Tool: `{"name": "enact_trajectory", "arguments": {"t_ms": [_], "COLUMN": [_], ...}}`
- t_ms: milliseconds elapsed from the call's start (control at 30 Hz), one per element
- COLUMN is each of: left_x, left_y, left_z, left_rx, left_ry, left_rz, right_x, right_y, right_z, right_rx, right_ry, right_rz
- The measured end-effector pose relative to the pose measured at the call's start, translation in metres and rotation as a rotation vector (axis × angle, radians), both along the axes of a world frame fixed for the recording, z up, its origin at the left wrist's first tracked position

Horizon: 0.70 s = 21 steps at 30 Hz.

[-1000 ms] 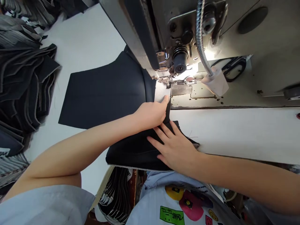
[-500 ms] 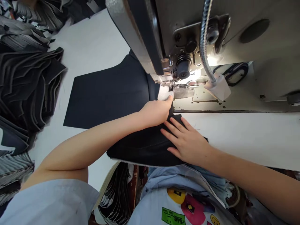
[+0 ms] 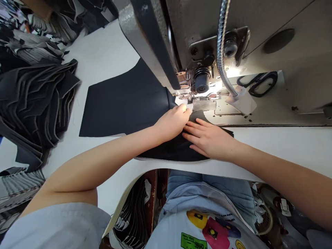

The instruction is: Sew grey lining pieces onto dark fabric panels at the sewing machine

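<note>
A dark fabric panel (image 3: 124,103) lies on the white table, partly under the sewing machine head (image 3: 155,45). My left hand (image 3: 172,122) is closed close in front of the presser foot (image 3: 187,96). Its thumb and forefinger pinch a small white piece of fabric (image 3: 181,101) on the dark cloth. The other fingers are curled under and hidden. My right hand (image 3: 211,140) rests flat, fingers stretched, on the black fabric (image 3: 178,150) just right of the left hand. The machine's lamp lights the needle area, where the needle itself is hard to make out.
Stacked dark fabric pieces (image 3: 36,103) stand at the left on the white table (image 3: 103,45). Black-handled scissors (image 3: 263,83) lie on the machine bed behind the flexible lamp neck (image 3: 221,45). More dark pieces (image 3: 132,214) hang below the table edge.
The black fabric has moved forward toward the machine, its near edge now farther from my body. My right hand has slid forward with it. My left hand keeps its pinch by the foot.
</note>
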State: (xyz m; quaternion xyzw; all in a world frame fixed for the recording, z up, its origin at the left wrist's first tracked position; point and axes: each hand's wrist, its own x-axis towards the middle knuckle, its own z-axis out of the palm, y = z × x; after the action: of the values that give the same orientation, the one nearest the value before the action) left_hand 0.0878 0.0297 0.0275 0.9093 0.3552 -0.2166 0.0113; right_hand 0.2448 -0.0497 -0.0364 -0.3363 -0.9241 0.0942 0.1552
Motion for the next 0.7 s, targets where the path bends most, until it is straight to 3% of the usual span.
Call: {"name": "enact_trajectory", "arguments": {"t_ms": [67, 333, 467, 600, 700], "left_x": [-0.003, 0.008, 0.014, -0.004, -0.037], "left_y": [0.002, 0.016, 0.021, -0.014, -0.058], "left_z": [-0.001, -0.006, 0.006, 0.026, 0.021], "left_rx": [-0.018, 0.013, -0.026, -0.049, -0.028], "left_ry": [-0.018, -0.002, 0.03, -0.021, -0.121], "left_rz": [-0.027, -0.056, -0.036, 0.03, 0.128], "right_x": [-0.002, -0.025, -0.032, -0.02, -0.005], "right_y": [0.0, 0.008, 0.013, 0.015, 0.019], "right_z": [-0.003, -0.002, 0.001, 0.006, 0.009], "right_rx": [0.005, -0.019, -0.064, -0.11, -0.072], "right_ry": [0.029, -0.005, 0.033, 0.095, 0.053], "right_rz": [0.045, -0.039, -0.039, -0.058, -0.293]}}
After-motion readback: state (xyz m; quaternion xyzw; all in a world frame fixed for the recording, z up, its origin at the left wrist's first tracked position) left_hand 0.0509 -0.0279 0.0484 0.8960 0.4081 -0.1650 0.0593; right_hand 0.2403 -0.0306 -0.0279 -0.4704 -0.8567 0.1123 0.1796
